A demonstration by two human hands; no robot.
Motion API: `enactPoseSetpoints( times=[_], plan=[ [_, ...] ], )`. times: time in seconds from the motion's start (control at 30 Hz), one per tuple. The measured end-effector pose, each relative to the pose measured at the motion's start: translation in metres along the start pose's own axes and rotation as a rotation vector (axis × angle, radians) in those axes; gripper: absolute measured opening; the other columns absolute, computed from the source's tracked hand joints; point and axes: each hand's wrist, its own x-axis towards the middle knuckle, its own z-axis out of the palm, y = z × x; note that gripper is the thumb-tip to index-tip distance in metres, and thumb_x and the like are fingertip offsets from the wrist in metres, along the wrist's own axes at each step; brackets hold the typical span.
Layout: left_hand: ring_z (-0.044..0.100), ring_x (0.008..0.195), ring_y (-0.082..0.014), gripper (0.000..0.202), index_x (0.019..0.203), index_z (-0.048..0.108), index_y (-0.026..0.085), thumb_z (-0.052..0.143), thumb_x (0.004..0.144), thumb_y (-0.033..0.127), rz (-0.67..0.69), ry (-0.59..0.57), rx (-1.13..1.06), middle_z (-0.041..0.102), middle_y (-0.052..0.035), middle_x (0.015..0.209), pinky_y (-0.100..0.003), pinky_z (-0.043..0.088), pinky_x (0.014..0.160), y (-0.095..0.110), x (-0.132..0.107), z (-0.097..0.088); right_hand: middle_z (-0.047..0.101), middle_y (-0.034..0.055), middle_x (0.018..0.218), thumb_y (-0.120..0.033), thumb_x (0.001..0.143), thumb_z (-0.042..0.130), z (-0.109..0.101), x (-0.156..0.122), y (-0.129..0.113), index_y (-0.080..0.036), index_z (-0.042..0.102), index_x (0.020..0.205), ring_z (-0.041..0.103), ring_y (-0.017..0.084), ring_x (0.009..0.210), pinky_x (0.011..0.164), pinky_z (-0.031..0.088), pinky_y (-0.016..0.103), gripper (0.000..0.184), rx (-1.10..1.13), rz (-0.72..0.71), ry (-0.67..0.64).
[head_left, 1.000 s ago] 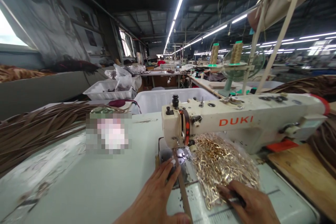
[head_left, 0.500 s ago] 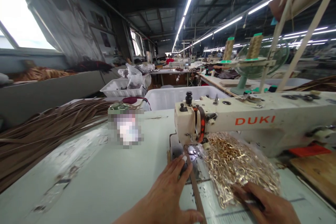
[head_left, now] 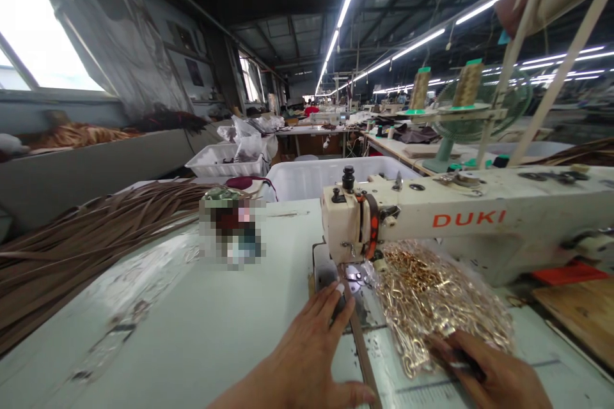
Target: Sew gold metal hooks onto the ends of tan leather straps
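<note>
My left hand lies with fingers stretched out on a narrow brown strap, its fingertips near the sewing machine's presser foot. The strap runs from the needle area toward me, under my thumb. Something dark shows between the fingers, too hidden to name. My right hand is closed around a slim dark tool whose kind I cannot make out. Its fingertips are at the near edge of a clear plastic bag of gold metal hooks, which lies under the machine's arm.
A pile of brown straps covers the table's left side, beside a pixelated patch. A white tub stands behind the machine. Thread cones and a green fan are at the right, with a wooden board below.
The view has shifted slightly. Both hands keep nearly the same places on the table, and the strap stays under the left hand.
</note>
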Motion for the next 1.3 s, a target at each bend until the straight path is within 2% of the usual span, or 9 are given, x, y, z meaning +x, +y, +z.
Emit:
enactPoseSetpoints(
  times=[0.2,0.4,0.57,0.77,0.97,1.3],
  plan=[
    [0.011,0.137,-0.0354,0.102,0.147,0.013,0.017,0.054,0.072,0.073,0.031,0.049,0.018,0.006,-0.0163,0.151,-0.053,0.022,0.108,-0.005,0.001,0.006,0.058,-0.0036,0.063,-0.044,0.091,0.047,-0.001,0.0,-0.01,-0.022,0.054,0.075,0.057,0.01,0.054,0.052,0.039,0.021,0.028,0.055,0.101,0.014],
    [0.012,0.137,-0.0341,0.101,0.147,0.01,0.019,0.057,0.073,0.069,0.023,0.041,0.036,0.006,-0.0154,0.151,-0.051,0.024,0.108,-0.005,0.0,0.008,0.055,-0.0049,0.06,-0.042,0.091,0.049,-0.002,0.003,-0.014,-0.021,0.053,0.073,0.055,0.009,0.053,0.053,0.035,0.021,0.028,0.078,0.095,0.031],
    [0.014,0.137,-0.0337,0.097,0.147,0.011,0.022,0.053,0.075,0.072,0.051,0.115,0.043,0.009,-0.0131,0.152,-0.05,0.024,0.109,-0.008,0.0,0.014,0.058,-0.0034,0.063,-0.043,0.091,0.049,-0.009,0.006,-0.018,-0.021,0.055,0.076,0.056,0.01,0.055,0.055,0.035,0.022,0.028,0.062,0.114,0.03],
    [0.02,0.135,-0.0352,0.092,0.146,0.019,0.02,0.052,0.076,0.071,0.102,0.169,0.046,0.017,-0.0148,0.15,-0.05,0.026,0.108,-0.01,0.001,0.015,0.058,-0.0022,0.061,-0.043,0.09,0.051,-0.016,0.01,-0.022,-0.02,0.056,0.071,0.054,0.011,0.054,0.055,0.034,0.022,0.03,0.056,0.126,0.008],
    [0.025,0.133,-0.0346,0.084,0.144,0.025,0.022,0.05,0.08,0.069,0.14,0.198,0.034,0.025,-0.0124,0.146,-0.05,0.028,0.106,-0.011,0.001,0.014,0.058,-0.0009,0.062,-0.043,0.089,0.052,-0.018,0.011,-0.023,-0.019,0.057,0.072,0.053,0.012,0.058,0.058,0.035,0.022,0.03,0.082,0.179,-0.018],
    [0.045,0.116,-0.026,0.053,0.131,0.047,0.026,0.057,0.086,0.051,0.241,0.209,0.008,0.046,-0.0075,0.127,-0.04,0.041,0.097,-0.011,-0.001,0.007,0.056,-0.003,0.062,-0.042,0.088,0.054,-0.018,0.011,-0.023,-0.019,0.054,0.07,0.052,0.01,0.057,0.057,0.032,0.022,0.03,0.071,0.174,-0.012]
  ],
)
